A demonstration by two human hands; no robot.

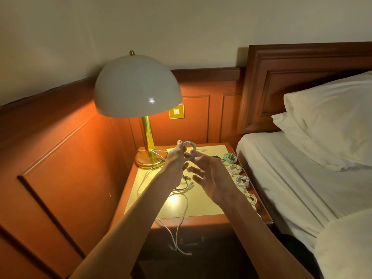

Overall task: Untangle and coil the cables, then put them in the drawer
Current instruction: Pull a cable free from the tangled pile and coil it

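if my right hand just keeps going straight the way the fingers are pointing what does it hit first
Probably the white cable coil held up in your left hand. Your right hand is open, fingers aimed up and left toward it. Depth is hard to judge, so it might pass just in front.

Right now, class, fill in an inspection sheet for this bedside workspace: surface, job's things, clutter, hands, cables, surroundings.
Surface: nightstand top, glossy yellow, wood-edged.
Job's things: white coil being wound; three white coiled cables and a teal coiled cable lined along the right edge.
Clutter: nothing seen.
Hands: left hand grips the white coil; right hand open, fingers spread, beside it.
Cables: loose white cables sprawl across the top and hang over the front edge.
Surroundings: lit dome table lamp, wall switch, bed on the right; drawer not clearly visible.
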